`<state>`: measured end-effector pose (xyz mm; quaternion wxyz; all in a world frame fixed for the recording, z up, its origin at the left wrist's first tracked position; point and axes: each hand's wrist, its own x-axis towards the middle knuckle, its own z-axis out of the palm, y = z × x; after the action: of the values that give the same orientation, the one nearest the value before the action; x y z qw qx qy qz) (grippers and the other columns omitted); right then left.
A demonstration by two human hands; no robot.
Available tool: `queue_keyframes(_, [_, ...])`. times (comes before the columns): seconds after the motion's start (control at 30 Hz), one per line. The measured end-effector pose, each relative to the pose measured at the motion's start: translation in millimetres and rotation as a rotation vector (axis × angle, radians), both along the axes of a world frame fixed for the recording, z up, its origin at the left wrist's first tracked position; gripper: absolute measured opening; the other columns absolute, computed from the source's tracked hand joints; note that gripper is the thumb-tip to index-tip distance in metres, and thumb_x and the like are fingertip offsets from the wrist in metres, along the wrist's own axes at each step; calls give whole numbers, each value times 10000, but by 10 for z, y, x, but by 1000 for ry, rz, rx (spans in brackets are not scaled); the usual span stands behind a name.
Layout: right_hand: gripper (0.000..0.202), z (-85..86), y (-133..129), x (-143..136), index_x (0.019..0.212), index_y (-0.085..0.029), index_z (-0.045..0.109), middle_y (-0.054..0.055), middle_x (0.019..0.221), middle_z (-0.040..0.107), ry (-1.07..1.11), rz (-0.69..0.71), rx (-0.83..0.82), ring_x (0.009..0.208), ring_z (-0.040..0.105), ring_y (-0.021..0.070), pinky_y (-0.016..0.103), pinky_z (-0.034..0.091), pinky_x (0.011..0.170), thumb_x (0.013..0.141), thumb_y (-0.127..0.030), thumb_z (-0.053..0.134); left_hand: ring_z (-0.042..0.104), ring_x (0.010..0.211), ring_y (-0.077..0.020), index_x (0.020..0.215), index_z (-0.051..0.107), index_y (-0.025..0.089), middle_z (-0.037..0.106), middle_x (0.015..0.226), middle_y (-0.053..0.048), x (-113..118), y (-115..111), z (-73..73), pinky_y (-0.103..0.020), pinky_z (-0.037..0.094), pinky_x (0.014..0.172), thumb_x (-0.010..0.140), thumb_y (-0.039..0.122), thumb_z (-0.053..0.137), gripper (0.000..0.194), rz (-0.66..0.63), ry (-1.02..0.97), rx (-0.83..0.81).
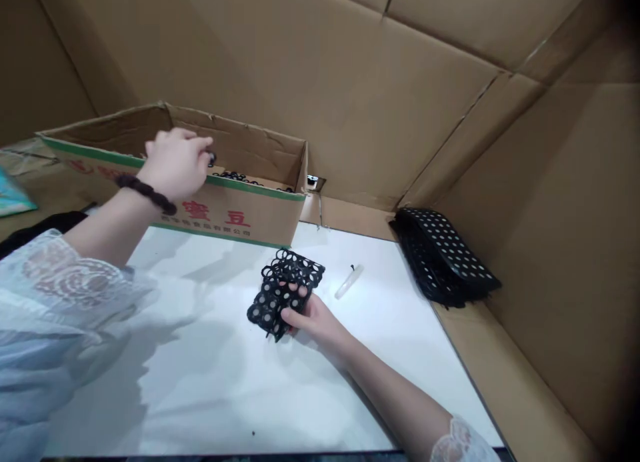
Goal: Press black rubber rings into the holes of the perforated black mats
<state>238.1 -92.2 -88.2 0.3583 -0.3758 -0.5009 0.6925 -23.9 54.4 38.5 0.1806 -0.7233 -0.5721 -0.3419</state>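
My right hand (307, 312) is closed on a folded black mesh piece with pale dots (273, 302), held low over the white table (210, 369). Over the near rim of a long cardboard box (265, 215) with green edges and red characters is my left hand (180, 159), its fingers bent down toward the inside. A small dark item (212, 159) shows at its fingertips; what it is cannot be made out. Inside the box, black looped pieces (237, 177) are partly visible.
A stack of black dotted pieces (445, 255) lies at the right edge of the table. A small clear tube (349, 282) rests near the middle. Cardboard walls (350, 102) stand behind and at the right. A turquoise packet (13, 195) sits far left.
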Motion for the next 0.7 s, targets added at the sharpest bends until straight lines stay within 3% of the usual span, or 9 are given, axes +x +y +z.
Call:
queue_keyframes(0.07, [389, -15, 16, 1, 992, -186, 526, 3, 749, 562, -10, -1, 18, 587, 517, 104, 226, 407, 516, 659, -334, 660, 409, 1131, -259, 1092, 544, 193, 497, 1215, -34, 111, -47, -67, -485, 304, 917, 832, 304, 426, 306, -55, -17, 53])
queue_keyframes(0.13, [324, -32, 28, -10, 895, -163, 548, -1, 697, 543, -2, -39, 29, 575, 503, 103, 226, 393, 514, 654, -348, 661, 415, 1126, -205, 1121, 513, 158, 504, 1204, -38, 310, -280, -208, -435, 291, 957, 850, 230, 396, 304, -178, -33, 231])
queue_keyframes(0.2, [279, -47, 39, -19, 791, -149, 561, 2, 667, 538, 5, -77, 32, 587, 497, 108, 235, 386, 537, 652, -372, 656, 516, 959, -168, 996, 582, 167, 620, 972, -30, 543, -595, -412, -359, 368, 878, 852, 231, 402, 239, -504, 143, 164])
queue_keyframes(0.23, [271, -53, 43, -22, 753, -144, 567, 2, 653, 536, -2, -84, 38, 587, 489, 107, 236, 377, 546, 656, -383, 649, 543, 877, -155, 977, 592, 185, 636, 901, -22, 650, -741, -528, -329, 392, 826, 858, 249, 399, 235, -661, 260, 33])
queue_keyframes(0.3, [271, -61, 50, -19, 721, -137, 580, -2, 630, 529, -40, -83, 68, 573, 465, 100, 231, 352, 544, 672, -400, 627, 562, 801, -159, 984, 589, 171, 645, 862, -38, 812, -949, -751, -312, 408, 768, 858, 319, 409, 265, -802, 348, -195])
queue_keyframes(0.4, [280, -69, 50, -7, 753, -138, 602, -5, 640, 531, -126, -63, 144, 582, 444, 99, 228, 335, 549, 710, -414, 581, 572, 849, -162, 1036, 569, 171, 642, 936, -50, 891, -1029, -969, -272, 414, 771, 843, 366, 433, 306, -857, 233, -453])
queue_keyframes(0.53, [288, -74, 29, -3, 695, -144, 584, -13, 614, 501, -225, -45, 184, 584, 420, 101, 224, 333, 539, 733, -427, 546, 578, 874, -141, 1006, 590, 211, 648, 958, -13, 857, -984, -1011, -229, 408, 786, 833, 318, 459, 242, -947, 31, -679])
queue_keyframes(0.6, [278, -68, 12, -14, 684, -150, 570, -13, 622, 489, -229, -46, 192, 592, 417, 103, 223, 333, 537, 743, -419, 535, 588, 812, -140, 891, 623, 197, 661, 879, -9, 846, -972, -991, -231, 422, 745, 839, 302, 435, 221, -899, -113, -738])
queue_keyframes(0.7, [263, -62, -16, -41, 674, -156, 568, -3, 672, 496, -203, -88, 182, 623, 433, 111, 230, 343, 556, 741, -409, 539, 591, 681, -139, 783, 602, 148, 646, 731, -25, 796, -904, -941, -237, 453, 637, 852, 323, 373, 296, -718, -440, -754])
